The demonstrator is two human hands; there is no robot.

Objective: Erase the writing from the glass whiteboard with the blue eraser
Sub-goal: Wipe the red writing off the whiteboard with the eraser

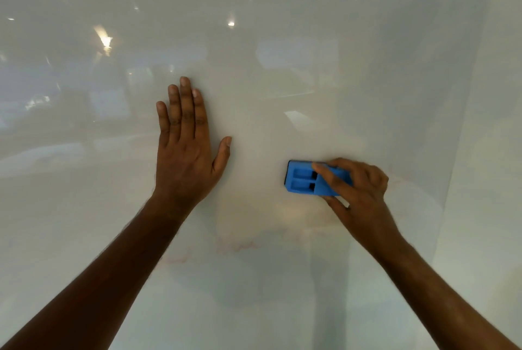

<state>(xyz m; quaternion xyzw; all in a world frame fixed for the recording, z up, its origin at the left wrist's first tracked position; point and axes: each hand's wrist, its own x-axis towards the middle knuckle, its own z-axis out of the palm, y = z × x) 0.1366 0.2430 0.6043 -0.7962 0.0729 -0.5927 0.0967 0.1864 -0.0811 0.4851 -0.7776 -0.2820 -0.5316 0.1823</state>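
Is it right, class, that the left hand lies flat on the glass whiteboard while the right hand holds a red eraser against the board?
Not quite: the eraser is blue, not red. The head view shows the right hand holding the blue eraser against the glass whiteboard, while the left hand lies flat on it, as stated.

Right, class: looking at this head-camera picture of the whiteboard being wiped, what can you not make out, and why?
- Head view: the right hand covers the blue eraser's right end.
- The eraser's wiping face lies against the glass whiteboard, hidden.
- The faint red marks are too smeared to read.
- Glare and reflections veil the upper board.
- The left hand's palm faces away.
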